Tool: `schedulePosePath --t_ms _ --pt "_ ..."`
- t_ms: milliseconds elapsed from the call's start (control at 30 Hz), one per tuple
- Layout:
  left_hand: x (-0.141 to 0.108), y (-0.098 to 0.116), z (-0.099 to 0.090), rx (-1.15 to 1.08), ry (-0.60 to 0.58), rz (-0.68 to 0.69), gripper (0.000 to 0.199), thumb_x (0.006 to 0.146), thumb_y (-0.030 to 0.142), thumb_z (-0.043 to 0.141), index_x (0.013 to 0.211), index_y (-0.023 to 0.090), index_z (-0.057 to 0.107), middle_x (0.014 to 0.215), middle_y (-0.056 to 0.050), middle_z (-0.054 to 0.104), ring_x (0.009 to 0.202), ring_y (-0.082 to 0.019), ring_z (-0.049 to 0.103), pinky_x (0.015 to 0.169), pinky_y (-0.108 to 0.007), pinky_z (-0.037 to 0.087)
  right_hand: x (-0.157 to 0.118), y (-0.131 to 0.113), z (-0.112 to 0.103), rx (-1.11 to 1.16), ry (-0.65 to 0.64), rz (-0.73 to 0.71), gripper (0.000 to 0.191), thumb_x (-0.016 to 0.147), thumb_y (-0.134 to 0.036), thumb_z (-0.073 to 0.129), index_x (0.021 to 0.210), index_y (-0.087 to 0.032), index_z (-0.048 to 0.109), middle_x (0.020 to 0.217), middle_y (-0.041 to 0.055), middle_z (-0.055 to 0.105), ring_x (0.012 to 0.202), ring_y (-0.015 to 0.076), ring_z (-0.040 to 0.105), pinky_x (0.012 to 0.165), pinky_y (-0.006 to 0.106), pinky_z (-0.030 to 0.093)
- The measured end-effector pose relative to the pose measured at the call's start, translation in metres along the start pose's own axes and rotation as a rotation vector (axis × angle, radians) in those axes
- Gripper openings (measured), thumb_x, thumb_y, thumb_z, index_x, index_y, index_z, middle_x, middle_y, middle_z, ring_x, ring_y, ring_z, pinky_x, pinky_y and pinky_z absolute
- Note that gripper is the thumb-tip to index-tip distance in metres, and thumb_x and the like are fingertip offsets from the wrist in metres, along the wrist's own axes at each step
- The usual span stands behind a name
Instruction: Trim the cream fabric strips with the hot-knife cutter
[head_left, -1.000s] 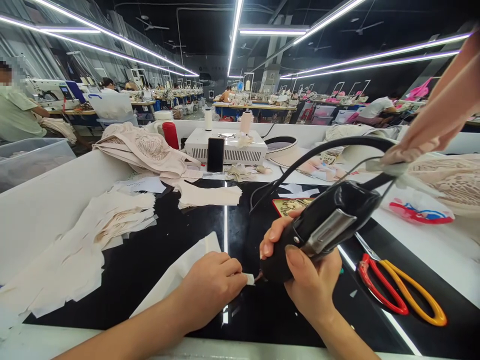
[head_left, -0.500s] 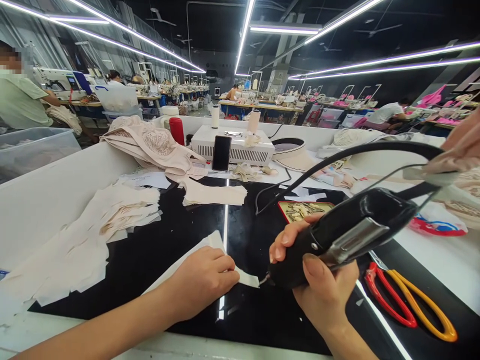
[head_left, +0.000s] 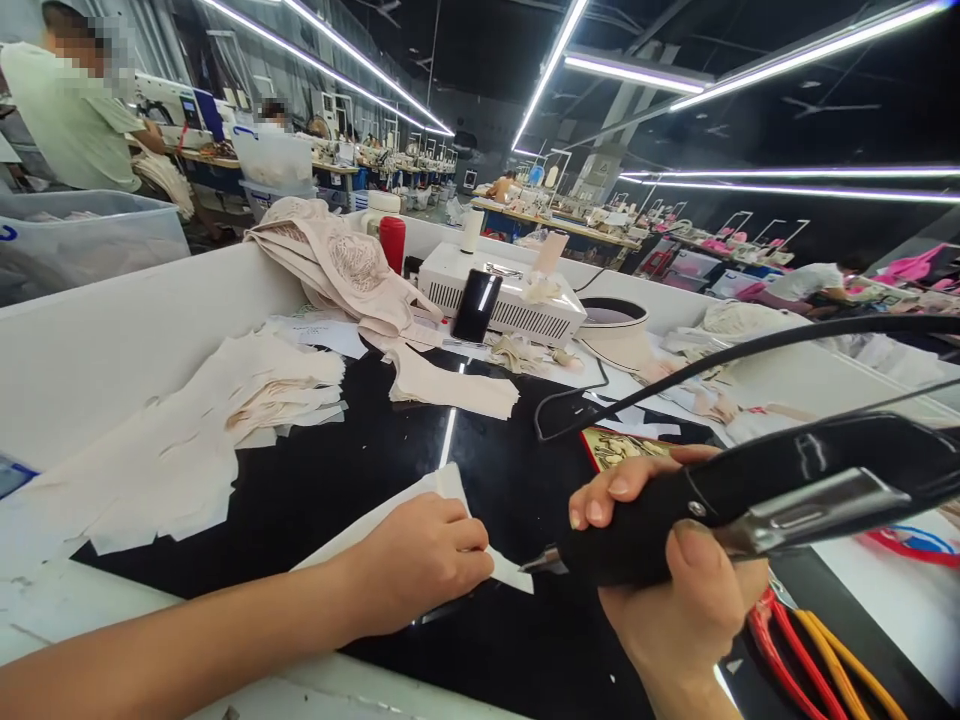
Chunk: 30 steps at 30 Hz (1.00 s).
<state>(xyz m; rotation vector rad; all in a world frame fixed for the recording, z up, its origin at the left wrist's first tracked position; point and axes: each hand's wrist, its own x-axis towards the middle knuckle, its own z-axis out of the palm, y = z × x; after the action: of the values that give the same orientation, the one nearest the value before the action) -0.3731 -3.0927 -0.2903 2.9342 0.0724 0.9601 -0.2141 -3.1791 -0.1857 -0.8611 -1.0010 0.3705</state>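
Observation:
My left hand (head_left: 424,560) is closed over a strip of cream fabric (head_left: 452,484), pinching it against the black board with thumb and fingers. The fabric's pointed end (head_left: 517,574) sticks out to the right of my fingertips; its middle is hidden under my hand. Wrapped round the thick black body of a corded hot knife (head_left: 750,490) is my right hand (head_left: 686,590). A metal lever runs along the tool's side, with my thumb beside it. Its narrow metal tip (head_left: 544,563) is at the fabric's pointed end; whether they touch I cannot tell.
Cut cream pieces (head_left: 172,440) are heaped at left, another piece (head_left: 454,385) lies farther back. Red-and-orange-handled scissors (head_left: 806,640) lie at right, partly behind my wrist. Behind are a small tray (head_left: 611,448), phone (head_left: 477,305), white vented box (head_left: 517,300) and stacked bras (head_left: 345,255).
The view has tilted and shifted. The hot knife has swung to a flatter angle, its tip still by the fabric's end. My left hand keeps its hold on the fabric.

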Motion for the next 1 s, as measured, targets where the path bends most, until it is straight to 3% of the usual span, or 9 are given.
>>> schedulePosePath --t_ms 300,1000 --pt "0.0 0.001 0.004 -0.003 0.05 -0.017 0.022 0.098 0.009 0.064 0.079 0.019 0.056 0.081 0.002 0.061 0.071 -0.016 0.051 0.06 -0.034 0.035 0.001 0.016 0.009 -0.02 -0.039 -0.021 0.04 0.08 -0.037 0.085 0.111 -0.025 0.063 0.076 -0.0038 0.066 0.056 0.0147 0.06 0.049 0.029 0.056" --pt "-0.001 0.002 0.006 -0.02 0.046 -0.037 0.025 0.095 0.009 0.069 0.079 0.019 0.053 0.082 0.003 0.062 0.073 -0.016 0.051 0.06 -0.034 0.037 -0.001 0.009 -0.002 -0.075 0.009 -0.052 0.041 0.078 -0.039 0.086 0.109 -0.024 0.063 0.073 -0.0038 0.065 0.055 0.0155 0.059 0.047 0.029 0.055"
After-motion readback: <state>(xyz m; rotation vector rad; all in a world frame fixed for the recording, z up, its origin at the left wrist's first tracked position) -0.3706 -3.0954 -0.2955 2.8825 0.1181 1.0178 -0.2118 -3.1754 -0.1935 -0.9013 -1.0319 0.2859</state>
